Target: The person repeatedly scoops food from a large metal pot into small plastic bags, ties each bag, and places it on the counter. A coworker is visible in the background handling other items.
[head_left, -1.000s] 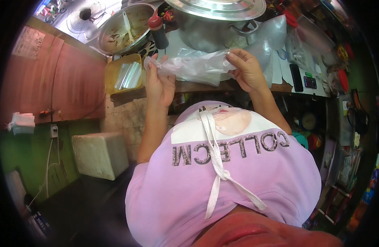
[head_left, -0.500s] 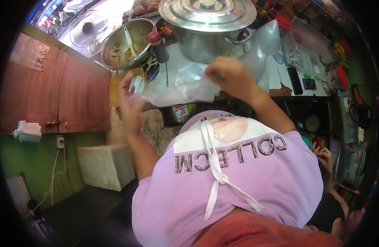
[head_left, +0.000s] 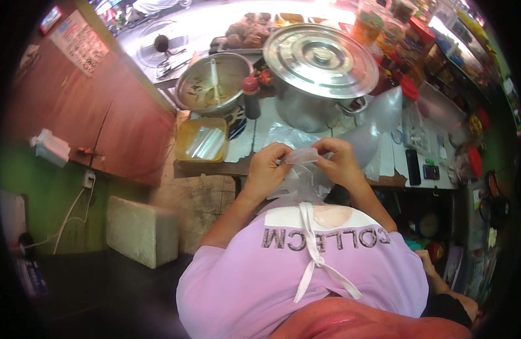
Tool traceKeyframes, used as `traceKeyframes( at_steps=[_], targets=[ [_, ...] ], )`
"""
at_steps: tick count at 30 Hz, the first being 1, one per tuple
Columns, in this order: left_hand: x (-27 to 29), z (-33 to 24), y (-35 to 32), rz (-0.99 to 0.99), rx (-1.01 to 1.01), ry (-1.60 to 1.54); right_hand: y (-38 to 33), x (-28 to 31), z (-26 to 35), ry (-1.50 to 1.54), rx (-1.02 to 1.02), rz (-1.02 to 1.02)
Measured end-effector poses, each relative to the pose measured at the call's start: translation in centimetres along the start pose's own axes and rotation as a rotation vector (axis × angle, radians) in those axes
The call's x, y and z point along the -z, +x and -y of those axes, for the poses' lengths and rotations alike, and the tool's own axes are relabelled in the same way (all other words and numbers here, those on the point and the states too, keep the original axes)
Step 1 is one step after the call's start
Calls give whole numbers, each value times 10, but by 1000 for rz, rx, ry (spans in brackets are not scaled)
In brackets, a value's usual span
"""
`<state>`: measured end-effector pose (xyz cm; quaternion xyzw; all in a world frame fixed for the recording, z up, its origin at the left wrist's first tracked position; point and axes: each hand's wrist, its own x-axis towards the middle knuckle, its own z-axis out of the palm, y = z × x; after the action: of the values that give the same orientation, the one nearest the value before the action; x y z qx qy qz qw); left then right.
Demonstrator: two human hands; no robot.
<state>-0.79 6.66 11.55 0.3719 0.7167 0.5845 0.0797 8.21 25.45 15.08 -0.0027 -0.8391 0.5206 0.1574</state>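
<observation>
My left hand [head_left: 270, 167] and my right hand [head_left: 338, 161] are close together in front of my chest, each pinching the top edge of a clear plastic bag [head_left: 303, 176]. The bag hangs down between them toward my lilac shirt. Both hands hover over the near edge of the worktop [head_left: 215, 167]. Just beyond them stands a big steel pot with a lid [head_left: 320, 73].
A steel bowl with a ladle [head_left: 210, 86] and a red-capped bottle [head_left: 251, 97] stand at the back left. A yellow tray of clear bags [head_left: 202, 142] lies left of my hands. A dark phone [head_left: 412, 166] lies right. A white foam box [head_left: 140, 230] sits on the floor.
My hands were spread wide with the bag stretched between them. They have come together at the bag's top edge, and the view has tilted further toward the counter.
</observation>
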Motion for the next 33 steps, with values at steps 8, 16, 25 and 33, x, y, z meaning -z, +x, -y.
traceKeyframes(
  at_steps=[8,16,25,33],
  targets=[
    [-1,9,-2,118,-21,-408,-2,3,1,-290,260,-39],
    [-11,7,0,70,-55,-510,-2,-1,9,302,165,9],
    [-17,2,-2,165,108,-616,-11,13,-7,150,1,-49],
    [-45,34,15,408,-170,-1524,-37,57,-36,1525,-102,136]
  ],
)
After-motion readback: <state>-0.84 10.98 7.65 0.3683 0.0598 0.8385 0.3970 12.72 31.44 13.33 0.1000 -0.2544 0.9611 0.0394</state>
